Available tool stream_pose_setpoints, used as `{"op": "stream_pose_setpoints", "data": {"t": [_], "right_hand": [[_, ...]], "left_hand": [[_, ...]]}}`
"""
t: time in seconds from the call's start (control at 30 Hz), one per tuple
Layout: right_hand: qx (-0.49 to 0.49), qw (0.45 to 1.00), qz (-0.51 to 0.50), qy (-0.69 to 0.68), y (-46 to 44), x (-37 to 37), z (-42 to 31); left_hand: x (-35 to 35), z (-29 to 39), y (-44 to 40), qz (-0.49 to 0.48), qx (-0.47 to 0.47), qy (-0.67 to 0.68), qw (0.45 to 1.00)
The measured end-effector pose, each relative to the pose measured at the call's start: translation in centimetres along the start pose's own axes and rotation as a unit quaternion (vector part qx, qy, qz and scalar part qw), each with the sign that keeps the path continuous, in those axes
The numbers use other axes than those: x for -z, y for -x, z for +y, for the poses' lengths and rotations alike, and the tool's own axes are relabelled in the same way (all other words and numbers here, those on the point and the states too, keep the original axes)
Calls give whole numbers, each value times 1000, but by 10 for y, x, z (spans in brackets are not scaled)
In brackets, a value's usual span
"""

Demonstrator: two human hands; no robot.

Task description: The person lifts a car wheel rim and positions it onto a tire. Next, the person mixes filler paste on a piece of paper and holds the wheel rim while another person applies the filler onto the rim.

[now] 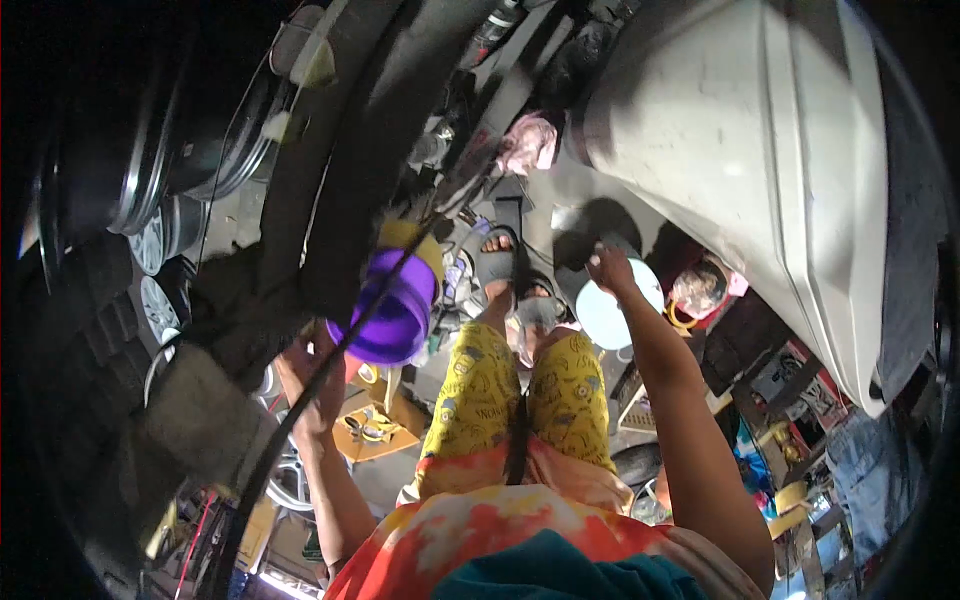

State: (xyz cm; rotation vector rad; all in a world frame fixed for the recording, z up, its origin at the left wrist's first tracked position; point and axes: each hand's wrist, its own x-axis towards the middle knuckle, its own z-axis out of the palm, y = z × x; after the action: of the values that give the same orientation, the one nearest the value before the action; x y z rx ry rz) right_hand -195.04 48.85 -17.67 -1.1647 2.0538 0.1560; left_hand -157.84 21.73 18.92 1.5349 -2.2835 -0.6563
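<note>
Now, left hand (312,375) at the purple bucket (396,308)
Half-curled; right of that bucket, right hand (609,268) mostly closed by the white bucket (606,312), both holds unclear

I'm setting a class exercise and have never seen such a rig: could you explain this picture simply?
There is no machine, only a person's bare hands. The camera is worn on the head, looking down past yellow shorts to the feet and cluttered ground. The left hand is at the rim of a purple bucket; the right hand is at the edge of a pale round container. How firmly each grips is unclear. An orange flat-topped item is below the bucket in view.
</note>
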Motion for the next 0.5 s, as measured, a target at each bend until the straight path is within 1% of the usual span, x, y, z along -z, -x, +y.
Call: {"op": "stream_pose_setpoints", "data": {"t": [0.03, 0.07, 0.1, 0.13, 0.17, 0.2, 0.27, 0.3, 0.33, 0.37, 0.4, 0.43, 0.47, 0.5], "right_hand": [[24, 995, -21, 94, 1, -3, 7], [31, 996, -5, 83, 7, -5, 13], [68, 986, 78, 131, 5, -22, 20], [61, 986, 0, 154, 1, -8, 13], [82, 995, -19, 51, -12, -24, 25], [103, 992, -42, -51, -23, -44, 39], [142, 983, 43, 106, -31, -54, 35], [174, 976, 79, 103, -32, -59, 37], [178, 979, 85, 60, -28, -44, 31], [133, 990, 22, 45, -20, -24, 20], [153, 987, 3, 48, -21, -8, 15], [189, 968, 152, 66, -18, -14, 12], [167, 985, 41, 30, -22, -16, 18], [177, 981, 65, 35, -24, -15, 16]], "left_hand": [[-3, -5, 1, 6, 18, 109, 994], [-5, -9, 5, 12, 36, 217, 975], [2, -17, 22, 10, 111, 216, 970], [2, 4, 18, 26, 177, 261, 949], [3, -3, 23, 29, 180, 267, 946], [5, -15, 32, 35, 158, 276, 947], [7, -38, 51, 48, 120, 301, 945], [9, -49, 58, 50, 103, 313, 943], [9, -61, 65, 57, 84, 327, 940], [10, -73, 72, 62, 65, 344, 935], [8, -88, 80, 71, 48, 356, 930], [7, -104, 89, 78, 34, 367, 926], [6, -127, 100, 88, 33, 372, 924], [5, -154, 112, 94, 27, 334, 938]]}}
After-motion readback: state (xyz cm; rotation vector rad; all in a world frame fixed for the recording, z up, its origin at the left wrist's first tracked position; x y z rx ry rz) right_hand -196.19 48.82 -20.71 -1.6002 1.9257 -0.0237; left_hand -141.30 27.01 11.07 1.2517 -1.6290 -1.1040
